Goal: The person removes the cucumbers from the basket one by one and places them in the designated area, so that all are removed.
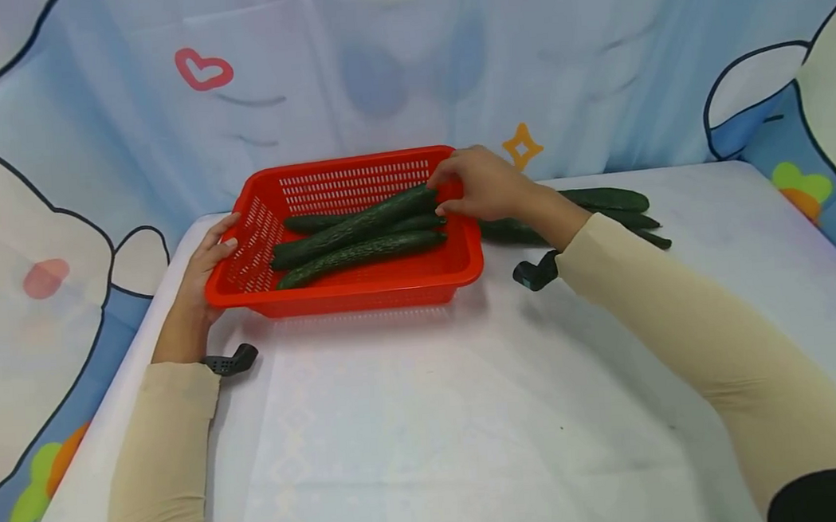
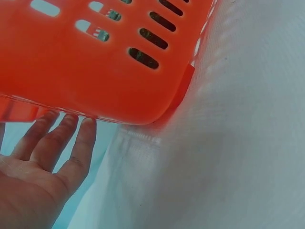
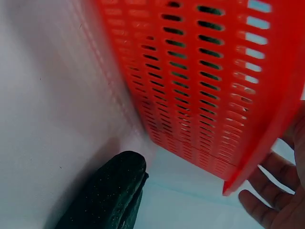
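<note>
A red perforated basket [image 1: 362,287] sits on the white table and holds three dark green cucumbers [image 1: 360,252]. My right hand [image 1: 457,191] reaches over the basket's right rim and pinches the end of the top cucumber [image 1: 358,223]. My left hand [image 1: 224,234] rests against the basket's left rim. The left wrist view shows its fingers [image 2: 81,143] straight under the basket's [image 2: 95,62] edge. In the right wrist view the basket's [image 3: 214,71] slotted wall fills the frame, with my fingers [image 3: 267,205] beyond its rim.
More cucumbers [image 1: 604,200] lie on the table to the right of the basket, behind my right wrist; one end [image 3: 107,198] shows in the right wrist view. A cartoon-print backdrop [image 1: 392,71] stands behind the table. White tablecloth [image 1: 428,420] spreads in front.
</note>
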A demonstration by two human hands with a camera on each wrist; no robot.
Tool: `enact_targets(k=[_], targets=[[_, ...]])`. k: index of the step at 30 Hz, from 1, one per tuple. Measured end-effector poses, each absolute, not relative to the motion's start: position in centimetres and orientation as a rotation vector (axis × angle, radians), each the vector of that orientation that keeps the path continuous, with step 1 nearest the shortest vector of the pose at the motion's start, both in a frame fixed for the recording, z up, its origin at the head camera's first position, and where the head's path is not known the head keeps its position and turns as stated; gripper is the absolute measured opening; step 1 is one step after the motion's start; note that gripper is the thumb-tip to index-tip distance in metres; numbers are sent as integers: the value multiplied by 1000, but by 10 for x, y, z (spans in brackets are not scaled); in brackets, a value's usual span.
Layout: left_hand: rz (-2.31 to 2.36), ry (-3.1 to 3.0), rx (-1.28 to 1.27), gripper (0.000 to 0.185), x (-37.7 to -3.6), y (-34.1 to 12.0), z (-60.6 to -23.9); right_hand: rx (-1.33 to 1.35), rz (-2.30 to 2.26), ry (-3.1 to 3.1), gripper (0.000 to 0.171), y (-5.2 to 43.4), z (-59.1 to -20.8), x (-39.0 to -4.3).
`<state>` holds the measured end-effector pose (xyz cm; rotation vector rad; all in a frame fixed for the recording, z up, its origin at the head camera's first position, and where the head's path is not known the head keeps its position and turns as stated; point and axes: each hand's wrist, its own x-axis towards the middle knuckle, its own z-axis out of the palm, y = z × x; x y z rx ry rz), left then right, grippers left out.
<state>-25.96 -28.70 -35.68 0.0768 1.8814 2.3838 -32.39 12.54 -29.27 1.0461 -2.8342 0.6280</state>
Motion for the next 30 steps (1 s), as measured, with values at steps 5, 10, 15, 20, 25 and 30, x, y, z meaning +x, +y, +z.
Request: enact_targets(k=[5, 10, 15, 20, 25, 30], targets=[[2395, 1837, 53, 51, -261, -285, -357, 1086, 548, -2849, 40, 116, -298, -335], [2393, 1833, 57, 51, -261, -284, -357, 1057, 405, -2877, 44, 102, -300, -341], [2410, 1832, 74, 51, -260, -286, -357, 1031, 250, -2928, 48, 88, -302, -346], [2417, 1813, 76, 51, -260, -287, -357, 1013, 145, -2981, 54, 76, -306, -347], [2414, 1792, 84, 52, -260, -284, -358, 1098, -121, -2975, 66, 69, -311, -346], [2403, 1810, 83, 52, -263, -281, -356, 1094, -226, -2992, 70, 70, -310, -345]])
